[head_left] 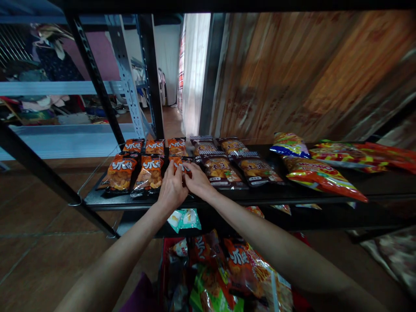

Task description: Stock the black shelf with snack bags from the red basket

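Both my hands are on an orange-and-black snack bag in the front row of the black shelf. My left hand has its fingers bent over the bag's left side. On the right side, my right hand presses its curled fingers against the same bag. The hands nearly touch and hide most of the bag's lower part. Similar orange bags lie to the left and behind. Brown potato-chip bags lie just to the right of my right hand.
Larger colourful snack bags lie farther right on the shelf. Below, a lower shelf holds green packets. A red crate full of snack bags stands on the floor before me. Black posts rise at the left.
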Action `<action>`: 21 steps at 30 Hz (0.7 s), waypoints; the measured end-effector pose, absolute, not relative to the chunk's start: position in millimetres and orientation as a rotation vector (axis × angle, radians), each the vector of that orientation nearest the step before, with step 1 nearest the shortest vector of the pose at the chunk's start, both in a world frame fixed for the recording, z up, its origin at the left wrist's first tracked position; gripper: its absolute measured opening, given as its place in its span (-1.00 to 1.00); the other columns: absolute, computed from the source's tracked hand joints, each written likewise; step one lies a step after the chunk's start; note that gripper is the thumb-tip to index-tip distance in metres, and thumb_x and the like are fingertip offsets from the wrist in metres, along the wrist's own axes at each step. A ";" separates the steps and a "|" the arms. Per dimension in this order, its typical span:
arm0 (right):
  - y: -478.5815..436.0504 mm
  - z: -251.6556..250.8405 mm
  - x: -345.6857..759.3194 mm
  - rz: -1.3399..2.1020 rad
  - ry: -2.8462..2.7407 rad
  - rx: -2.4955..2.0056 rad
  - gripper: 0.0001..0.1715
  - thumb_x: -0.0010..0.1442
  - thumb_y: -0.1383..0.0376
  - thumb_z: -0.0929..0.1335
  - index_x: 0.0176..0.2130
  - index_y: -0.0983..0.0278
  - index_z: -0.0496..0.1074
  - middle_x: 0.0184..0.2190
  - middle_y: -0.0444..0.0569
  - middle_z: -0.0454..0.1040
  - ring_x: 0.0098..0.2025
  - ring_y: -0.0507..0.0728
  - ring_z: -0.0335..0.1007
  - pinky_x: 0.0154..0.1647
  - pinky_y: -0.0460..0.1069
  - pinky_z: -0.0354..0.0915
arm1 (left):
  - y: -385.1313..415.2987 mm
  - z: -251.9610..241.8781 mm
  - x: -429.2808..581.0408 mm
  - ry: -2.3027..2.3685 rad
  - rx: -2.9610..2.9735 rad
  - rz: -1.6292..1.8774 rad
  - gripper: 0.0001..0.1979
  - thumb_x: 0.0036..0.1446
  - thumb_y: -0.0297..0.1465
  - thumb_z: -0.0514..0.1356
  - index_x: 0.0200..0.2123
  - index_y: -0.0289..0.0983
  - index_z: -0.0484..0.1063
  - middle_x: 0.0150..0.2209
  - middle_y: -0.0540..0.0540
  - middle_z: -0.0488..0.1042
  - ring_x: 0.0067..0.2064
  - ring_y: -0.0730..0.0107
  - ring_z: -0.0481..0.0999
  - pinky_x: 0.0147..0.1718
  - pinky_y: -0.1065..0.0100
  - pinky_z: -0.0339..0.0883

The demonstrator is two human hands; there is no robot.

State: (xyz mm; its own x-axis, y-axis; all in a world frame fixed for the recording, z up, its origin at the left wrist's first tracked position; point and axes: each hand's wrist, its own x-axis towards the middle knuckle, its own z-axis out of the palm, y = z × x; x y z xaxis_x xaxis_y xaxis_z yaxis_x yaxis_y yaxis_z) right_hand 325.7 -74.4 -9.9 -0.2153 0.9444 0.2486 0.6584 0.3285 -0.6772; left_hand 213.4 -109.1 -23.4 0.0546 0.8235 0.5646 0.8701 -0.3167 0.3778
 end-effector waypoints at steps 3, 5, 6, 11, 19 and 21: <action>-75.1 -7.6 321.6 0.566 -1.942 -1.390 -0.51 0.15 0.36 0.24 0.09 0.25 0.33 0.17 0.07 0.24 0.21 0.14 0.18 0.23 0.05 0.12 | -107.3 -22.7 213.3 -1.750 -2.217 -1.154 -0.55 0.05 -0.57 0.07 0.07 -0.42 0.29 0.21 -0.40 0.18 0.26 -0.02 0.18 0.15 0.00 0.20; -74.7 -6.9 318.5 0.567 -1.928 -1.402 -0.50 0.15 0.37 0.24 0.09 0.25 0.33 0.20 0.07 0.21 0.22 0.14 0.17 0.23 0.05 0.12 | -105.7 -22.5 211.9 -1.740 -2.213 -1.164 -0.55 0.06 -0.56 0.06 0.07 -0.41 0.29 0.21 -0.40 0.19 0.25 -0.02 0.18 0.14 -0.01 0.21; -74.3 -7.3 317.1 0.575 -1.924 -1.409 -0.50 0.15 0.37 0.24 0.09 0.25 0.33 0.21 0.07 0.20 0.22 0.15 0.16 0.23 0.06 0.12 | -105.0 -22.6 211.0 -1.747 -2.215 -1.157 -0.55 0.06 -0.56 0.07 0.07 -0.42 0.29 0.21 -0.41 0.19 0.25 -0.03 0.19 0.14 -0.02 0.21; -71.9 -13.0 312.7 0.579 -1.912 -1.388 -0.50 0.14 0.37 0.25 0.09 0.19 0.33 0.20 0.03 0.21 0.23 0.14 0.15 0.23 0.08 0.14 | -103.3 -23.0 207.0 -1.803 -2.253 -1.052 -0.49 0.03 -0.59 0.09 0.10 -0.53 0.26 0.20 -0.52 0.16 0.25 -0.09 0.18 0.16 -0.01 0.19; -71.9 -14.4 315.6 0.542 -1.925 -1.384 -0.48 0.12 0.37 0.25 0.09 0.17 0.34 0.21 0.02 0.20 0.23 0.16 0.18 0.22 0.09 0.16 | -103.6 -28.3 207.3 -1.738 -2.260 -1.092 -0.49 0.05 -0.56 0.08 0.11 -0.50 0.23 0.21 -0.49 0.15 0.26 -0.09 0.16 0.14 -0.04 0.20; -71.4 -14.5 316.3 0.540 -1.920 -1.395 -0.48 0.12 0.36 0.26 0.08 0.15 0.35 0.21 0.00 0.20 0.23 0.17 0.17 0.22 0.10 0.17 | -103.0 -30.0 207.5 -1.734 -2.246 -1.117 -0.50 0.04 -0.55 0.09 0.11 -0.46 0.24 0.20 -0.46 0.18 0.25 -0.07 0.18 0.13 -0.04 0.22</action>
